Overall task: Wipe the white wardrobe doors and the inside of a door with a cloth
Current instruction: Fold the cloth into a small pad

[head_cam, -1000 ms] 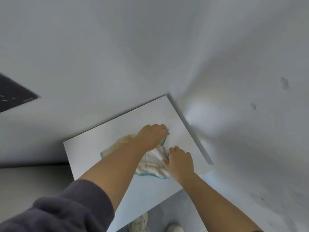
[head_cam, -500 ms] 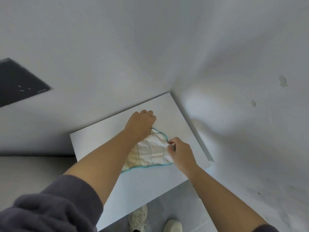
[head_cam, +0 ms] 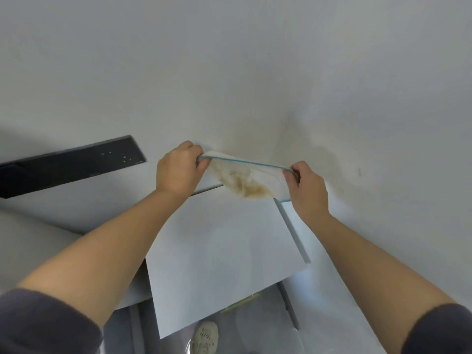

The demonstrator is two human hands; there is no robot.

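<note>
Above the white panel [head_cam: 224, 246], left hand [head_cam: 178, 169] and right hand [head_cam: 307, 190] each pinch a corner of the cloth [head_cam: 245, 180], stretching it, probably seeking a clean face.

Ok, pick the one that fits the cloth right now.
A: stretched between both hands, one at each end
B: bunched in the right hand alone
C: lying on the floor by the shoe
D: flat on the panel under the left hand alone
A: the left hand and right hand each grip one end of the cloth, its teal edge taut between them.
</note>
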